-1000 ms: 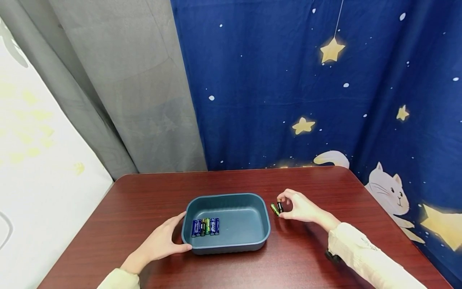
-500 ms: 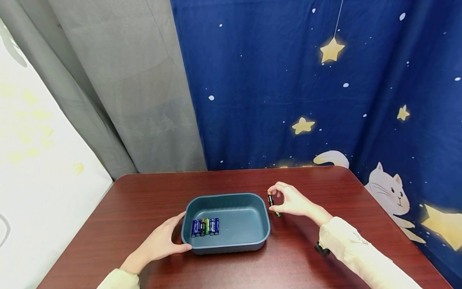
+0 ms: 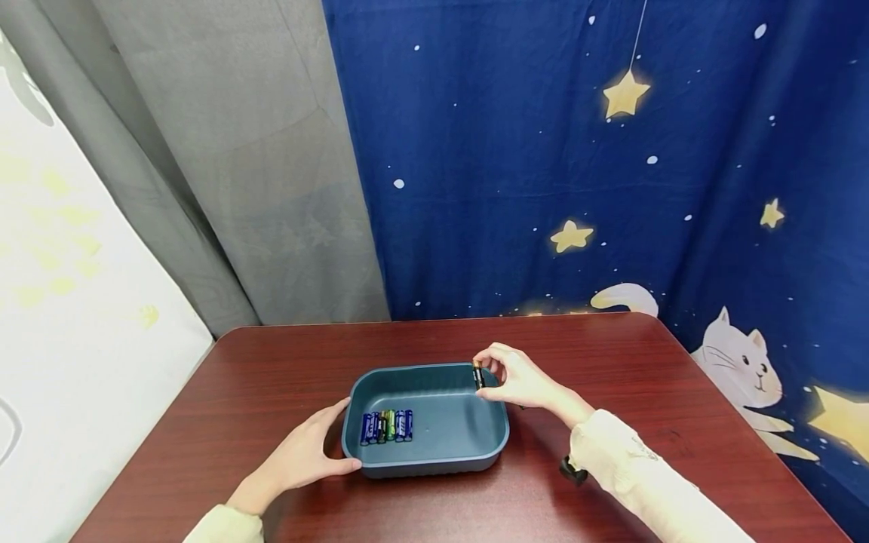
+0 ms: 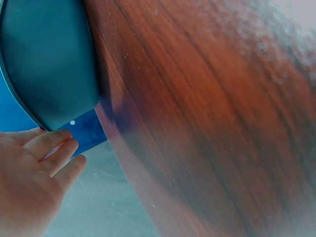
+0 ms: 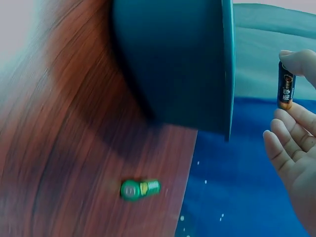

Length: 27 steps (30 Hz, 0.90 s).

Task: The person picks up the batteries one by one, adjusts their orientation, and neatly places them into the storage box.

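Observation:
A black battery with a copper-coloured end (image 3: 478,375) is pinched between thumb and fingertips of my right hand (image 3: 519,379), above the right end of a blue-grey plastic bin (image 3: 434,458). The right wrist view shows that battery (image 5: 286,85) held end to end, beyond the bin's rim. Inside the bin at the left, several batteries (image 3: 400,426) lie side by side in a row, blue, black and green. My left hand (image 3: 302,450) touches the bin's left end, thumb at the near corner and fingers extended along the side. In the left wrist view those fingers (image 4: 54,148) look loosely straight.
A green battery (image 5: 140,189) lies on the wooden table (image 5: 64,148) beside the bin; in the head view the right hand mostly hides it. Behind the table's far edge hang a grey curtain (image 3: 271,188) and a blue star-patterned curtain (image 3: 502,151).
My right hand has lifted the black battery from beside the green one and carried it left over the bin's right rim. The left hand and bin have stayed put.

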Tool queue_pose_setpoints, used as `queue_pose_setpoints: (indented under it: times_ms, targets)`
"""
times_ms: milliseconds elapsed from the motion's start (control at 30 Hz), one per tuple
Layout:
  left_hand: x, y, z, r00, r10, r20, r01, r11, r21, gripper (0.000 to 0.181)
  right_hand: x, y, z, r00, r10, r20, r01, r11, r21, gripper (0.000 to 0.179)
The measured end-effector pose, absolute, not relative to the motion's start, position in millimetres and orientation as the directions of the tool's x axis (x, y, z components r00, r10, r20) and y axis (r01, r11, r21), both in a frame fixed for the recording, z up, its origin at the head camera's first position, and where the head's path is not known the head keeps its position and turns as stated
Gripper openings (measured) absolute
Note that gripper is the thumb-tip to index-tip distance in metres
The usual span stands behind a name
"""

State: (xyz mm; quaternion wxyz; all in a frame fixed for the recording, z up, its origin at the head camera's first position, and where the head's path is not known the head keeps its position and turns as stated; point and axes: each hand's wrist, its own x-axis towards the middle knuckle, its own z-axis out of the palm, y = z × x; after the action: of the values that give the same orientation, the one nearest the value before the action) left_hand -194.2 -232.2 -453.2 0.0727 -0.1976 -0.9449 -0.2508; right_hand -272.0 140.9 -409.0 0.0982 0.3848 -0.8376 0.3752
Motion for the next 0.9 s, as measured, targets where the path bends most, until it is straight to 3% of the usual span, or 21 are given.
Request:
queue_pose_setpoints:
  times_ms: [567,900]
  targets:
    - [-195,-232,-454,-0.912,0.338,0.233,0.409,0.794,0.451,0.094,-272,96,-433,-0.655,-0.575,0.490,-0.736,0.340,-0.585,0.044]
    - [-195,-233,-454,-0.912,0.339,0.231,0.409,0.792,0.453,0.094,-268,76,-443,-0.650,-0.635,0.417,-0.741,0.409,-0.532,0.045]
